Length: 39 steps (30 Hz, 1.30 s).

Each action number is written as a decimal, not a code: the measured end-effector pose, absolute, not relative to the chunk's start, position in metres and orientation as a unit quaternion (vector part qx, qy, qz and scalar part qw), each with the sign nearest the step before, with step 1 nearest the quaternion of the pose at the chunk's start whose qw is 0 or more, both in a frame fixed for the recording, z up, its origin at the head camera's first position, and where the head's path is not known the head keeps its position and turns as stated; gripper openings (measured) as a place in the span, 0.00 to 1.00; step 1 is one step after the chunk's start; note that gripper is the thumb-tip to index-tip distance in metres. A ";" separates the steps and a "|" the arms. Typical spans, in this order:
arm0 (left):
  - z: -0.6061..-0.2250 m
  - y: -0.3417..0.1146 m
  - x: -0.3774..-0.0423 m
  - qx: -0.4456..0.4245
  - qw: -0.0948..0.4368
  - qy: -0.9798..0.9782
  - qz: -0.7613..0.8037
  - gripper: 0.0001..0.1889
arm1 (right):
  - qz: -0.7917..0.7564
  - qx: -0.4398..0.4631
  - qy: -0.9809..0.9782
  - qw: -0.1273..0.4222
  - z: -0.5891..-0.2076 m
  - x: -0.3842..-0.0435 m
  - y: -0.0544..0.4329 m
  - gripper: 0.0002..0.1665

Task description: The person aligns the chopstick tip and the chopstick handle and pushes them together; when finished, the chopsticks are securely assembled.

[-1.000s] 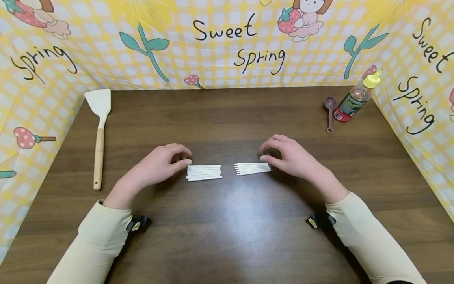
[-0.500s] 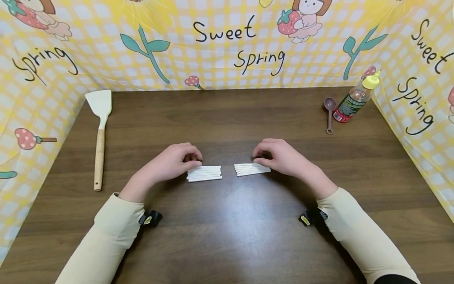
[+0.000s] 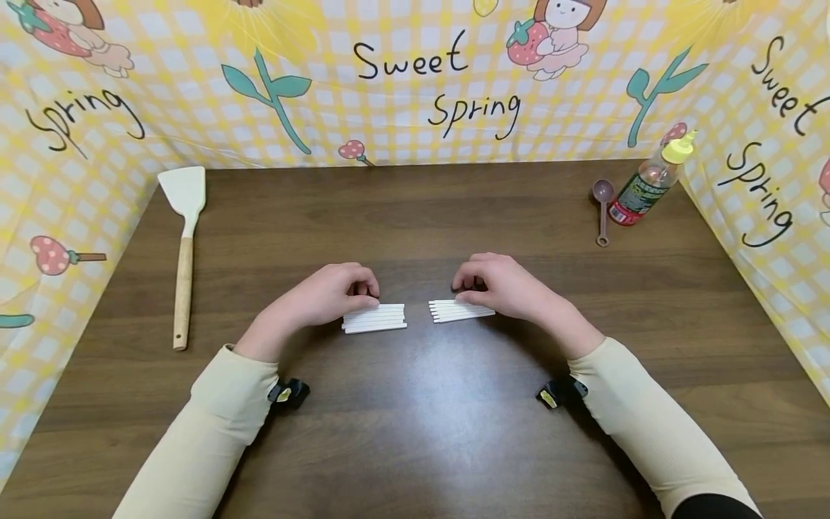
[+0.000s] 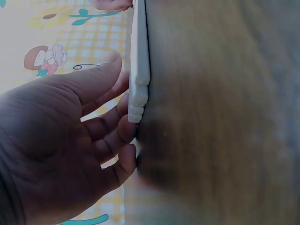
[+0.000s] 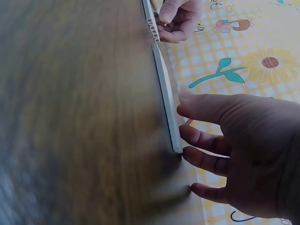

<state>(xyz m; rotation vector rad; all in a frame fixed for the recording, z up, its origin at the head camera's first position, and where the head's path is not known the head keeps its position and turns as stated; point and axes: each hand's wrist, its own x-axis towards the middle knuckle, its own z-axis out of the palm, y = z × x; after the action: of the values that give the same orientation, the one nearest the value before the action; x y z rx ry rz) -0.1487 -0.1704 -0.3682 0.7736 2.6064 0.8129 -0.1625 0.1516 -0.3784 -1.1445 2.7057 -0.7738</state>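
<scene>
Two rows of white sticks [image 3: 379, 318] lie just beside the fingers [image 3: 368, 277].

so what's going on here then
On a brown table, a person's left hand is at the left group of white sticks, the right hand at the right group. Both groups lie flat with a gap between them. Whether either hand holds a stick is hard to tell.
</scene>
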 end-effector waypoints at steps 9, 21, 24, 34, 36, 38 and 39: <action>-0.372 -0.168 -0.151 0.263 0.157 0.912 0.273 0.06 | -0.246 -0.374 0.893 0.052 -0.380 -0.161 0.149 0.06; -0.372 -0.168 -0.150 0.263 0.158 0.912 0.272 0.06 | -0.284 -0.372 0.882 0.051 -0.382 -0.162 0.149 0.05; -0.372 -0.168 -0.151 0.265 0.157 0.912 0.271 0.06 | -0.285 -0.371 0.882 0.051 -0.383 -0.162 0.148 0.06; -0.370 -0.167 -0.151 0.263 0.155 0.913 0.270 0.05 | -0.272 -0.365 0.889 0.051 -0.384 -0.163 0.148 0.06; -0.370 -0.166 -0.151 0.264 0.152 0.913 0.271 0.06 | -0.272 -0.361 0.890 0.055 -0.385 -0.164 0.148 0.05; -0.370 -0.166 -0.152 0.264 0.151 0.913 0.271 0.06 | -0.273 -0.359 0.891 0.059 -0.385 -0.164 0.148 0.05; -0.370 -0.166 -0.152 0.263 0.150 0.914 0.271 0.06 | -0.274 -0.359 0.890 0.060 -0.385 -0.165 0.148 0.04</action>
<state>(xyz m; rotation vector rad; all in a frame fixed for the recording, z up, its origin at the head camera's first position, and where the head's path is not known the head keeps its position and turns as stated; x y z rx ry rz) -0.1520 -0.1660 -0.3701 0.7571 2.6248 0.7794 -0.1646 0.1482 -0.3852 -1.0876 2.6952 -0.8295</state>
